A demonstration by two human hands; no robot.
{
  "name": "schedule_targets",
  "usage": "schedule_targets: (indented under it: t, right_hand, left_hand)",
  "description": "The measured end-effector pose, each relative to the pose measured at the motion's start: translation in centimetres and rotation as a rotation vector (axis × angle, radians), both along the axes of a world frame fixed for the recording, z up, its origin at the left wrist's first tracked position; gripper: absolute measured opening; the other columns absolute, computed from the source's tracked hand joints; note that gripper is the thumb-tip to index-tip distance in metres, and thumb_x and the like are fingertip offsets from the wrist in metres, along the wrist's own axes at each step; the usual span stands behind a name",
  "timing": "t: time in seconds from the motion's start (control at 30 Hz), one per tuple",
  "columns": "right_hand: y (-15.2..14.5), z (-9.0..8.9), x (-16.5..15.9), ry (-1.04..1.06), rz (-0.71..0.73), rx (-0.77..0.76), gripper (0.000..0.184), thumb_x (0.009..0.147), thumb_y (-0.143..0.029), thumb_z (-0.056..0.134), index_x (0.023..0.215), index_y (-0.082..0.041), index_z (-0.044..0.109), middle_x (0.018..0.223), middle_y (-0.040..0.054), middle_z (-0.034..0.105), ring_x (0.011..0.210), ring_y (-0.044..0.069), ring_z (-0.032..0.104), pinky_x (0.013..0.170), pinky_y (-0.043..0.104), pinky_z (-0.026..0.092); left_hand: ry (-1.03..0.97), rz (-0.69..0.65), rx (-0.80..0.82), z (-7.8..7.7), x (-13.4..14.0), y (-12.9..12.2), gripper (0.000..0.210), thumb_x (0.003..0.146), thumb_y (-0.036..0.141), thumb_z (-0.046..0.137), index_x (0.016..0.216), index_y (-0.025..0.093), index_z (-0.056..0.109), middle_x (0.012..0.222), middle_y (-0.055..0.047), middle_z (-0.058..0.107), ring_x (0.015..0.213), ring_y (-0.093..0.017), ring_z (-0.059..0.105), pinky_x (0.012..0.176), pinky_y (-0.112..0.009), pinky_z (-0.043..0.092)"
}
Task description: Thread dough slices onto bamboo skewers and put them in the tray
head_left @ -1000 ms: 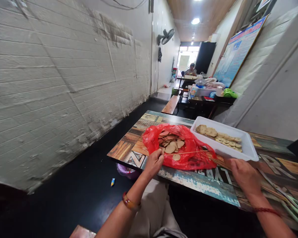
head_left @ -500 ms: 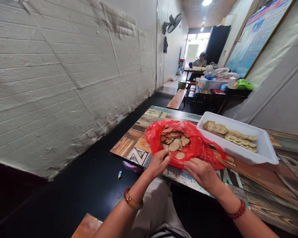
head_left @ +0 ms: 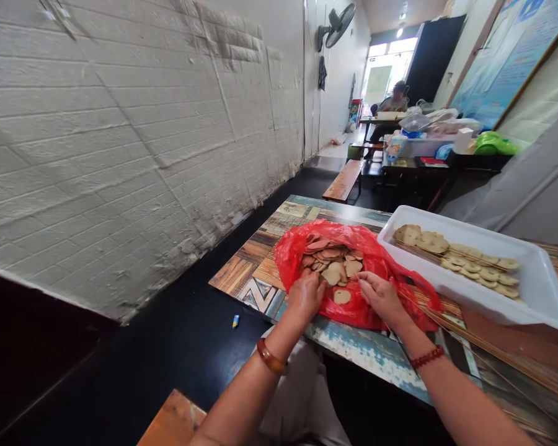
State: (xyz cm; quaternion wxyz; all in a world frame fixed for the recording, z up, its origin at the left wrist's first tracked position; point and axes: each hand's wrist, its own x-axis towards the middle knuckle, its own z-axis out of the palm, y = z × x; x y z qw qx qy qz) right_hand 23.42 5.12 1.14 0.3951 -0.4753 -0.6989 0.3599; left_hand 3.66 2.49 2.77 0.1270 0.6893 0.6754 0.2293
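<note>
An open red plastic bag (head_left: 291,248) lies spread on the patterned table (head_left: 372,359), with many flat, tan, round slices (head_left: 333,273) heaped in it. A single slice (head_left: 341,297) rests apart on the near part of the bag. My left hand (head_left: 305,296) is at the heap's near left edge, fingers curled; what they hold is hidden. At the right of the heap, my right hand (head_left: 379,296) has its fingertips pinched together. A thin stick seems to run from it back under the wrist, though its tip is unclear.
A white plastic tray (head_left: 546,291) at the right holds skewered slices (head_left: 481,263) in rows. Loose thin sticks (head_left: 451,325) lie before it. Further back are a bench (head_left: 344,181), a cluttered table with bags, and a seated person (head_left: 395,102). A brick-patterned wall (head_left: 144,155) runs along the left.
My left hand has moved forward to the slices. The right hand has come up over the bag from its near edge. The view has turned slightly left.
</note>
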Motion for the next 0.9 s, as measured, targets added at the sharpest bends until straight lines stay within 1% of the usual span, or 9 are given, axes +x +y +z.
schedule_targets:
  t: [0.13,0.23,0.37,0.43,0.53,0.63,0.7,0.8,0.9]
  right_hand:
    - [0.1,-0.1,0.4,0.078,0.021,-0.08,0.034,0.086,-0.042,0.045,0.098,-0.015,0.063,0.05,-0.0073,0.04,0.043,0.01,0.038,0.043,0.021,0.027]
    - [0.2,0.4,0.5,0.131,0.036,-0.124,0.035,0.085,-0.042,0.045,0.098,-0.014,0.062,0.049,-0.0081,0.038,0.042,0.01,0.036,0.043,0.021,0.026]
    - [0.1,1.0,0.5,0.192,0.031,-0.157,0.034,0.084,-0.044,0.046,0.093,-0.014,0.061,0.049,-0.0077,0.039,0.043,0.01,0.036,0.043,0.022,0.026]
    - [0.0,1.2,0.6,0.219,0.023,-0.163,0.035,0.084,-0.045,0.047,0.092,-0.014,0.061,0.049,-0.0072,0.041,0.043,0.01,0.037,0.043,0.022,0.027]
    - [-0.1,1.4,1.0,0.258,0.012,-0.161,0.036,0.084,-0.046,0.048,0.094,-0.014,0.061,0.049,-0.0071,0.04,0.044,0.01,0.037,0.044,0.022,0.028]
    - [-0.3,1.8,1.5,0.289,-0.005,-0.15,0.034,0.084,-0.044,0.049,0.094,-0.015,0.061,0.049,-0.0074,0.039,0.044,0.01,0.036,0.043,0.022,0.027]
    - [-0.5,2.3,1.7,0.316,-0.009,-0.147,0.032,0.085,-0.043,0.049,0.095,-0.015,0.061,0.049,-0.0077,0.038,0.043,0.009,0.035,0.043,0.022,0.026]
    - [-1.0,3.0,1.7,0.361,0.01,-0.149,0.034,0.085,-0.041,0.048,0.101,-0.015,0.061,0.048,-0.0082,0.036,0.042,0.009,0.033,0.041,0.021,0.026]
    - [-1.2,3.3,1.4,0.365,0.049,-0.167,0.039,0.085,-0.042,0.047,0.108,-0.014,0.061,0.047,-0.0087,0.034,0.039,0.008,0.031,0.039,0.02,0.024]
  left_hand:
    - [0.078,0.092,-0.002,-0.3,1.0,0.6,0.015,0.084,0.03,0.051,0.091,0.019,0.058,0.098,-0.009,0.057,0.082,-0.02,0.057,0.067,-0.029,0.038]
    - [0.035,0.068,0.043,-0.6,1.4,0.8,0.007,0.082,0.022,0.051,0.085,0.02,0.057,0.094,-0.006,0.057,0.082,-0.019,0.056,0.068,-0.028,0.038]
    - [-0.102,0.023,0.128,-0.7,1.4,0.9,0.007,0.08,0.017,0.05,0.074,0.019,0.054,0.083,-0.003,0.054,0.075,-0.015,0.052,0.067,-0.026,0.037]
    - [-0.234,0.005,0.175,-0.7,1.2,1.1,0.007,0.078,0.017,0.05,0.072,0.018,0.052,0.077,-0.001,0.052,0.072,-0.014,0.049,0.066,-0.025,0.037]
    - [-0.567,-0.009,0.186,-0.3,1.1,1.5,0.009,0.078,0.021,0.051,0.071,0.018,0.047,0.073,0.0,0.052,0.069,-0.012,0.049,0.066,-0.024,0.039]
    - [-0.923,-0.045,0.097,0.6,1.3,2.3,0.016,0.078,0.03,0.055,0.075,0.018,0.044,0.072,0.001,0.053,0.065,-0.01,0.051,0.062,-0.022,0.041]
    - [-1.099,-0.066,0.012,1.2,1.8,2.9,0.024,0.075,0.036,0.059,0.077,0.018,0.043,0.069,0.003,0.052,0.059,-0.009,0.052,0.058,-0.021,0.042]
    - [-1.27,-0.057,-0.077,1.9,2.6,3.9,0.035,0.069,0.043,0.066,0.083,0.019,0.045,0.068,0.003,0.055,0.055,-0.009,0.054,0.052,-0.021,0.042]
    - [-1.392,-0.04,-0.129,2.3,3.4,4.8,0.048,0.062,0.041,0.074,0.096,0.017,0.05,0.079,-0.001,0.062,0.059,-0.011,0.058,0.051,-0.022,0.043]
